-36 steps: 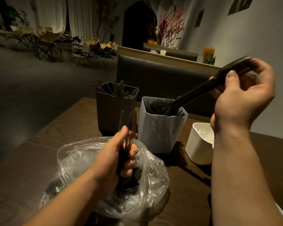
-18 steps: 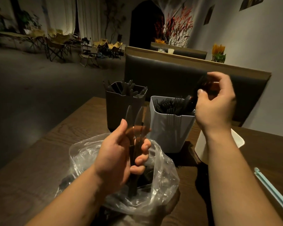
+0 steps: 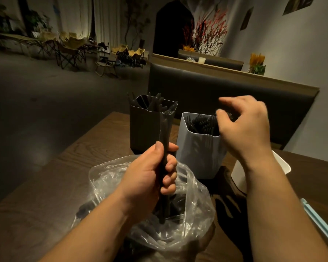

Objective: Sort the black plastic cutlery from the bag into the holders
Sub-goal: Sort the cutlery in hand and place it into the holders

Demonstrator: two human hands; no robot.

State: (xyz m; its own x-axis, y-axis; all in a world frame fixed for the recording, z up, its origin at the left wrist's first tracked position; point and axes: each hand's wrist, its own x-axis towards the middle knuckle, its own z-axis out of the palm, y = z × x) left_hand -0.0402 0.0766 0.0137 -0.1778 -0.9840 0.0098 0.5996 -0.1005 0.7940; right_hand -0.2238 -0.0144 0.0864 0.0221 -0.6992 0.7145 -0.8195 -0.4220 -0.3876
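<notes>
My left hand (image 3: 151, 174) grips a bunch of black plastic cutlery (image 3: 164, 140) upright above the clear plastic bag (image 3: 193, 210), which lies on the wooden table (image 3: 45, 186) with more black pieces inside. Behind the bag stand a dark holder (image 3: 142, 125) with black handles sticking out and a white holder (image 3: 195, 154) full of black forks. My right hand (image 3: 248, 129) hovers over the white holder's right rim with loosely spread fingers and holds nothing. A third, white holder (image 3: 239, 176) is mostly hidden behind my right forearm.
A dark padded bench back (image 3: 206, 87) runs behind the table. A pale blue strip (image 3: 320, 225) lies at the table's right edge. Folding chairs stand across the floor at the far left.
My right hand lowered the forks into the white holder and let go; its fingers are now spread and empty. My left hand closed the cutlery it holds into a tighter upright bunch.
</notes>
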